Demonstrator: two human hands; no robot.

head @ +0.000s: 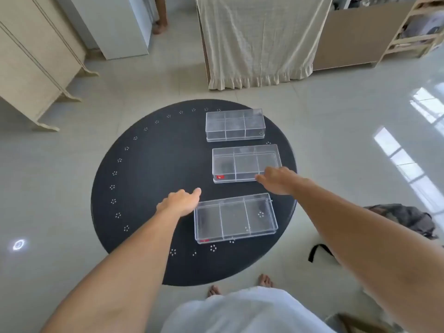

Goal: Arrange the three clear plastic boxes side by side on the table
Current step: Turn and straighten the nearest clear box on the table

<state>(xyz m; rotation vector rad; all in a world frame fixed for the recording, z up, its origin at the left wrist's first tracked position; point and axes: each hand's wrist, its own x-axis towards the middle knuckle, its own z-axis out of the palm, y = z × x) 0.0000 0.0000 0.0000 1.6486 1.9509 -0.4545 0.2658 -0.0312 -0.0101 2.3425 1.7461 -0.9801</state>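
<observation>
Three clear plastic boxes, each split into three compartments, lie in a column on the right half of a round black table (149, 179). The far box (235, 124) sits near the back edge. The middle box (245, 163) carries a red sticker at its front left corner. The near box (235, 217) lies closest to me. My left hand (180, 201) hovers at the near box's back left corner, fingers loosely curled, holding nothing. My right hand (278, 180) reaches over the middle box's front right corner, palm down, touching or just above its rim.
A cream cloth-covered unit (259, 39) stands behind the table, a beige cabinet (36, 63) at the left, wooden shelves (418, 27) at the far right. A grey bag (403, 219) lies on the floor at the right. Another person's foot (159, 26) shows at the top.
</observation>
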